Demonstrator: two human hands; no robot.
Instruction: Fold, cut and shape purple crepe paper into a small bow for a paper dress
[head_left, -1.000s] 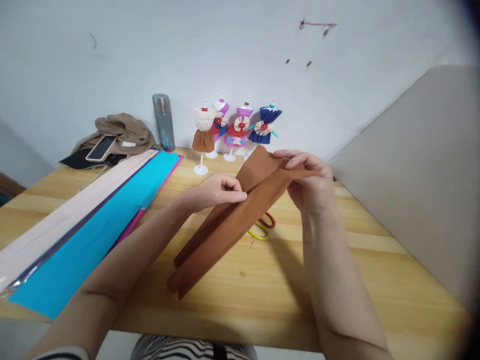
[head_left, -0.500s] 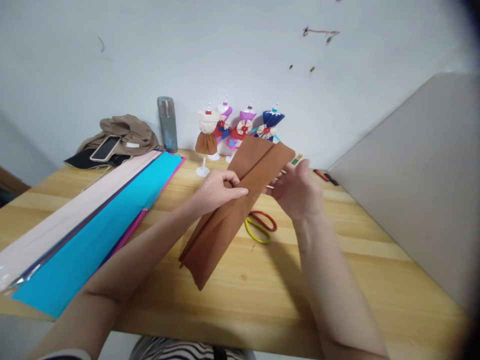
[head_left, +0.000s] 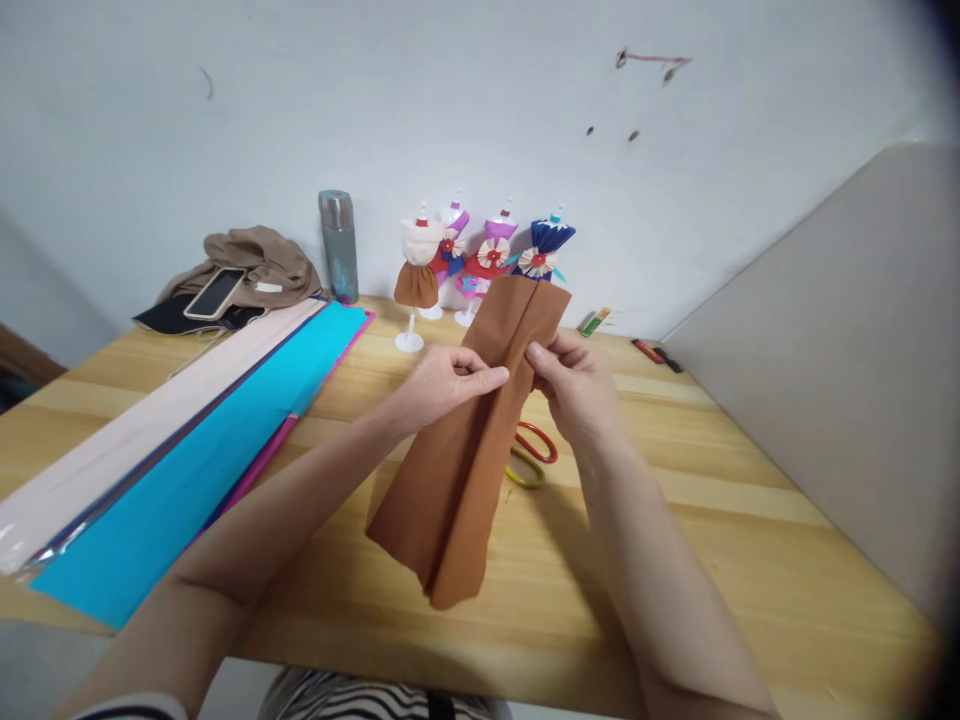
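A long piece of brown crepe paper (head_left: pixel 457 480) with a lengthwise fold is held up over the table, its lower edge ragged. My left hand (head_left: pixel 450 385) pinches it near the middle, thumb on top. On the right edge, my right hand (head_left: pixel 574 385) grips the paper between thumb and fingers. Partly behind the paper lie scissors (head_left: pixel 536 440) with one red and one yellow handle; their blades are hidden. Beyond stands a small dress form (head_left: pixel 418 275) in a cream top and brown skirt.
Several dressed forms, one in dark blue (head_left: pixel 550 240), stand along the wall. Pink and turquoise paper sheets (head_left: pixel 225 450) cover the left side. Behind them are a phone (head_left: pixel 215 293), brown cloth (head_left: pixel 270 260) and a flask (head_left: pixel 339 245). A small green tube (head_left: pixel 595 322) lies back right.
My right hand has closed on the right edge of the brown paper. The paper has turned more upright and its fold has opened out. My left hand has shifted slightly right.
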